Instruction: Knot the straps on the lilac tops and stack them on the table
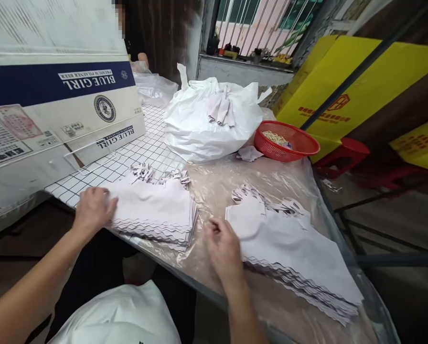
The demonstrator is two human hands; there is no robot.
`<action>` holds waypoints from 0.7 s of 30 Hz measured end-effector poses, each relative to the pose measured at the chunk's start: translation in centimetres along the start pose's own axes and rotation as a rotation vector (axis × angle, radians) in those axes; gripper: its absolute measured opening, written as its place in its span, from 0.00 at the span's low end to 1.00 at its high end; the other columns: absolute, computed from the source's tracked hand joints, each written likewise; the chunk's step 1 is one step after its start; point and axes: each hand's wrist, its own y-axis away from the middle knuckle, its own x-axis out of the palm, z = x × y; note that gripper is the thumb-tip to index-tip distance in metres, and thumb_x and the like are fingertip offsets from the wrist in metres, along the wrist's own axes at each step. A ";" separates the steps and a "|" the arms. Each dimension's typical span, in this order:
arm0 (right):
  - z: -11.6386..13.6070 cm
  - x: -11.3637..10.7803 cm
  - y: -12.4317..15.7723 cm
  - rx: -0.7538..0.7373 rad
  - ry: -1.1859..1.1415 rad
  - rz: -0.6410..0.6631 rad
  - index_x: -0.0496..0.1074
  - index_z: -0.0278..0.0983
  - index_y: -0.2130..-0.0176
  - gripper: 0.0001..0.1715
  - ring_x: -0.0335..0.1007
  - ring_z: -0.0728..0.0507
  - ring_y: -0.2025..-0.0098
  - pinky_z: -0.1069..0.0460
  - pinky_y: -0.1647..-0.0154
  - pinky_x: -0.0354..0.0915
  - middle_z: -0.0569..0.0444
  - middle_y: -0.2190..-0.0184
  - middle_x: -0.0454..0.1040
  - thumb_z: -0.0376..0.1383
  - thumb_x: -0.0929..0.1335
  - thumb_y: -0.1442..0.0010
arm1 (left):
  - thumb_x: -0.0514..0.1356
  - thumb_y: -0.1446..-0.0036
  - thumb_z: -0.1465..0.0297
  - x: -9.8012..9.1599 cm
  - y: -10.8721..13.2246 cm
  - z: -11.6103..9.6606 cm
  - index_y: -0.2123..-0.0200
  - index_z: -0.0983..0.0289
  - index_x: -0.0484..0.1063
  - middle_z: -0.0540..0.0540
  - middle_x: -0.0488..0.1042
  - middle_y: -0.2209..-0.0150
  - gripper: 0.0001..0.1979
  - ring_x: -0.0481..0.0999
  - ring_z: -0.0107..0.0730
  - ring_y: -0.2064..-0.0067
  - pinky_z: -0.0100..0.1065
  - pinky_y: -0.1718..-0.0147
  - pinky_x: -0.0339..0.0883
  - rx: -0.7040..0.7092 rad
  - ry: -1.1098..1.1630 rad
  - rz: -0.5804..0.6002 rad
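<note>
Two stacks of pale pinkish-white fabric pieces with wavy cut edges lie before me. On the left end of the left fabric stack (153, 205) rests my left hand (95, 208), its thumb apart from its bent fingers. Between the stacks, my right hand (224, 246) is closed with curled fingers, slightly blurred, and no fabric shows in it. Just to its right lies the right fabric stack (289, 243), its lower layers fanned out. Bunched narrow fabric ends (250, 195) with dark marks stick up along its far edge; the left stack has similar ones.
A large beer carton (106, 112) stands at the left on the grid-patterned cover (153, 129). Behind the stacks sit a stuffed white plastic bag (199, 134) and a red basket (289, 150). Yellow boxes (343, 81) stand at the right. A person's hand (143, 59) shows behind the carton.
</note>
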 end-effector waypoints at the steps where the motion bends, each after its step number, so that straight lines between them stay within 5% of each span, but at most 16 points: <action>1: 0.7 1.7 -0.4 0.001 -0.004 0.045 0.74 0.37 0.59 0.16 0.71 0.43 0.65 0.49 0.63 0.69 0.49 0.66 0.76 0.45 0.63 0.35 | 0.53 0.42 0.55 -0.2 0.2 1.9 0.53 0.69 0.71 0.71 0.70 0.51 0.25 0.69 0.62 0.47 0.54 0.53 0.68 -0.070 0.000 0.041; 4: 1.3 5.1 -1.6 0.016 0.074 0.096 0.72 0.38 0.64 0.12 0.70 0.43 0.66 0.50 0.62 0.66 0.52 0.69 0.74 0.43 0.66 0.38 | 0.53 0.46 0.49 -0.7 1.3 4.8 0.56 0.65 0.70 0.65 0.74 0.57 0.26 0.74 0.54 0.54 0.47 0.58 0.70 -0.200 0.126 0.133; 7: 1.3 6.1 -2.4 0.105 0.159 0.128 0.69 0.39 0.67 0.09 0.70 0.43 0.67 0.50 0.64 0.64 0.53 0.72 0.73 0.43 0.67 0.41 | 0.54 0.49 0.50 -1.3 1.9 4.4 0.63 0.60 0.69 0.60 0.75 0.63 0.20 0.75 0.48 0.60 0.41 0.63 0.68 -0.222 0.233 0.127; 11: 1.9 6.0 -2.9 0.189 0.204 0.178 0.64 0.41 0.74 0.12 0.66 0.43 0.72 0.51 0.69 0.58 0.56 0.78 0.69 0.43 0.66 0.43 | 0.53 0.50 0.53 -2.1 1.8 3.1 0.69 0.59 0.68 0.55 0.73 0.69 0.15 0.73 0.42 0.66 0.37 0.69 0.64 -0.188 0.308 0.092; 15: 2.8 5.1 -2.3 0.128 0.103 0.138 0.61 0.41 0.76 0.18 0.62 0.45 0.72 0.51 0.68 0.58 0.56 0.77 0.66 0.47 0.64 0.41 | 0.57 0.52 0.51 -2.0 1.9 4.1 0.70 0.60 0.68 0.51 0.69 0.74 0.17 0.69 0.35 0.71 0.34 0.70 0.64 -0.208 0.504 0.134; 21: 2.3 2.8 1.8 0.402 -0.110 0.198 0.63 0.40 0.73 0.25 0.60 0.47 0.73 0.52 0.69 0.60 0.59 0.76 0.62 0.57 0.68 0.45 | 0.69 0.58 0.49 -1.0 4.3 7.5 0.60 0.63 0.72 0.49 0.70 0.73 0.29 0.71 0.32 0.71 0.31 0.72 0.66 -0.382 0.958 0.464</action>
